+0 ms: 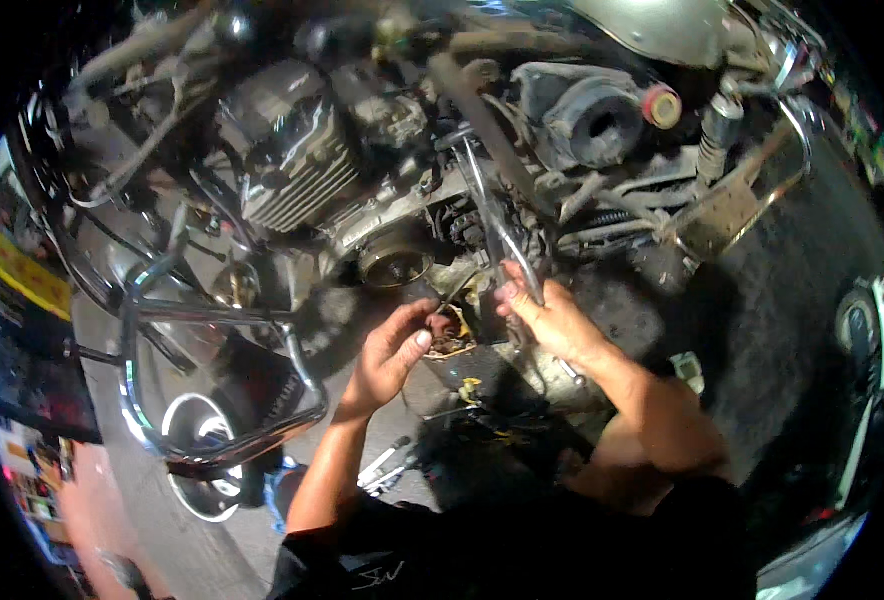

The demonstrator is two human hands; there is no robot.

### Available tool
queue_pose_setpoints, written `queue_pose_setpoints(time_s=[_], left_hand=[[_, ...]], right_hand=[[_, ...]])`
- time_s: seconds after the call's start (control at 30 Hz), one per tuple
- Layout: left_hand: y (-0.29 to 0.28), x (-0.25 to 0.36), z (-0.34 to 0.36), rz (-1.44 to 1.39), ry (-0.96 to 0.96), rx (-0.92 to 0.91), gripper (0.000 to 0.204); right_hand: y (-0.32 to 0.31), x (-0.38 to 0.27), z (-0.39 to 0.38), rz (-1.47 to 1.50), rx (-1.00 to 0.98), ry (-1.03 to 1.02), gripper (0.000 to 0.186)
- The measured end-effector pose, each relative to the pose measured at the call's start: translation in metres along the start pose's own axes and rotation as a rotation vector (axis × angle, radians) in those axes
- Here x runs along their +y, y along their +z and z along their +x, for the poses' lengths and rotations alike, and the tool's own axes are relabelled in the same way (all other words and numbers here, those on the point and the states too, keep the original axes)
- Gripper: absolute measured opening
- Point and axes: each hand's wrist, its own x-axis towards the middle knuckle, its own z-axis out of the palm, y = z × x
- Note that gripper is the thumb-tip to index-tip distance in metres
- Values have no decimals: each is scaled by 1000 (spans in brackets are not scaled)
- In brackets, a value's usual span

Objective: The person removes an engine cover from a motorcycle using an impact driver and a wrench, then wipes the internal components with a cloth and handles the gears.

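Note:
A long shiny T-handle wrench (507,235) slants across the engine, its crossbar at the far end. My right hand (547,315) is closed around its shaft, with the lower end showing past the palm. My left hand (392,350) has its fingers curled in toward the thumb, beside a small open container (450,345) of brownish bits. What its fingertips pinch, if anything, I cannot make out. Just beyond both hands is the motorcycle's opened engine case (452,225), with a round dark opening (397,265) on its left.
The finned cylinder (302,170) rises at the far left, with a black round intake housing (602,125) at the far right. A chrome crash bar (137,370) juts out at the left, near a white-rimmed round container (202,460). A shock absorber (719,130) stands farther right.

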Motion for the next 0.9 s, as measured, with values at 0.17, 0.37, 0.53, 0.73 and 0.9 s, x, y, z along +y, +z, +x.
queue_pose_setpoints(time_s=[0.17, 0.37, 0.53, 0.73, 0.9], left_hand=[[17, 69, 46, 490, 259, 179, 39], [1, 73, 164, 615, 362, 268, 64], [2, 71, 191, 750, 310, 213, 75], [0, 62, 199, 713, 393, 163, 69], [-11, 59, 197, 652, 409, 143, 71]], right_hand=[[1, -13, -18, -194, 123, -121, 40], [31, 11, 2, -345, 354, -232, 54], [29, -4, -10, -212, 225, -145, 48], [40, 6, 3, -209, 348, -199, 54], [75, -10, 25, -175, 492, -160, 51]])
